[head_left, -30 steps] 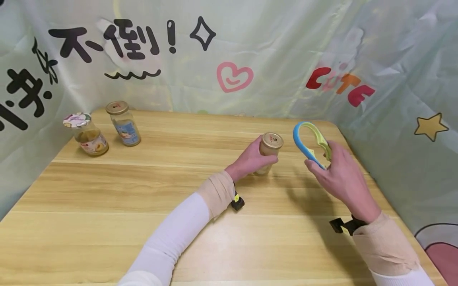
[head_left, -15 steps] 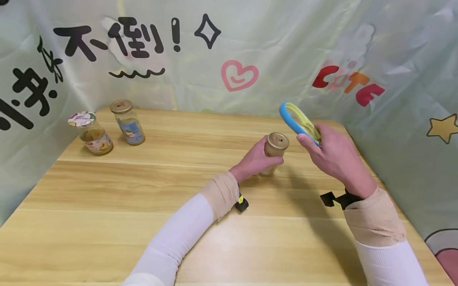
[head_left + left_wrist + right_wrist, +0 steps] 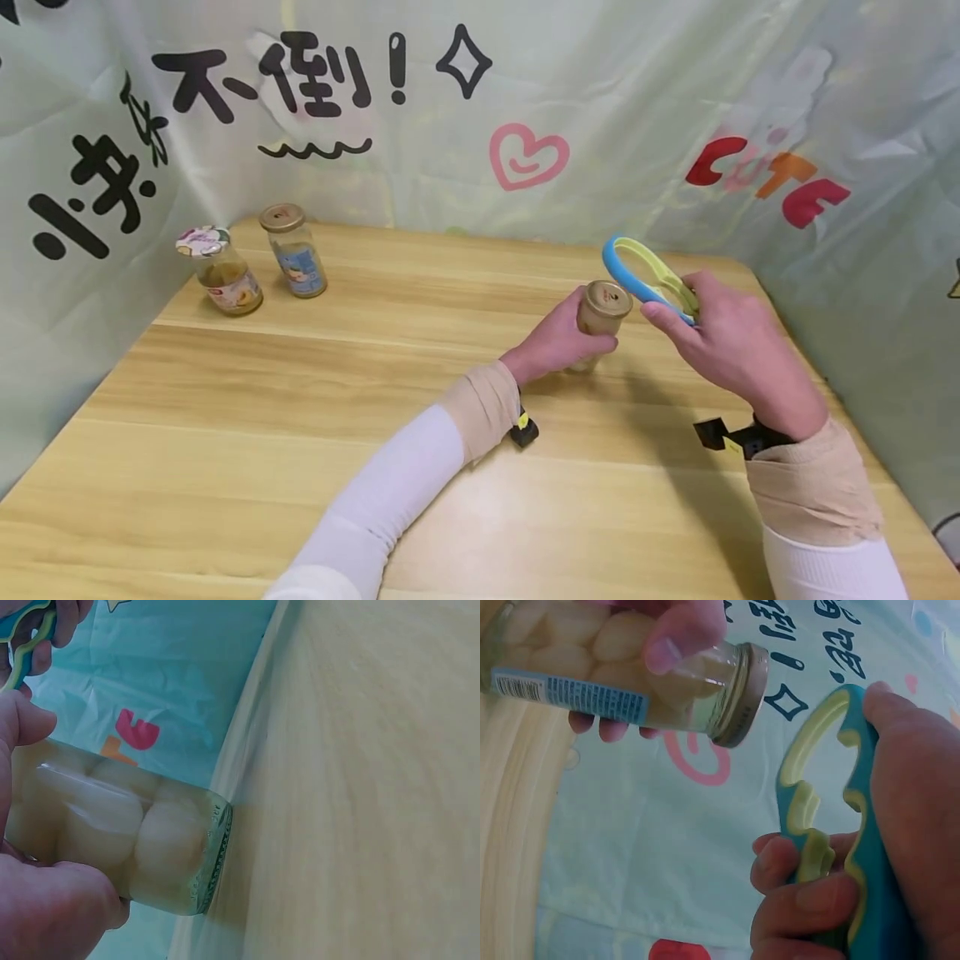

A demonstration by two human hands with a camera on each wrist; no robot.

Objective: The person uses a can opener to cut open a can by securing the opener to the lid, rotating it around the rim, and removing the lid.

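Observation:
My left hand grips a glass jar around its body. Pale round pieces fill the jar, which has a blue label and a gold metal lid. In the left wrist view its base is close to the wooden tabletop. In my right hand is a jar opener, a blue and yellow-green loop with inner notches. Thumb and curled fingers wrap its handles. The loop is tilted in the air just right of and above the lid, overlapping the lid's edge in the head view.
Two more jars stand at the table's back left: one with a patterned lid, one with a gold lid and blue label. A printed cloth hangs behind the wooden table and along its sides.
My right hand brought the jar opener up and left to beside the lid, then dipped slightly. The left hand keeps its grip on the jar. The head view has turned a little left.

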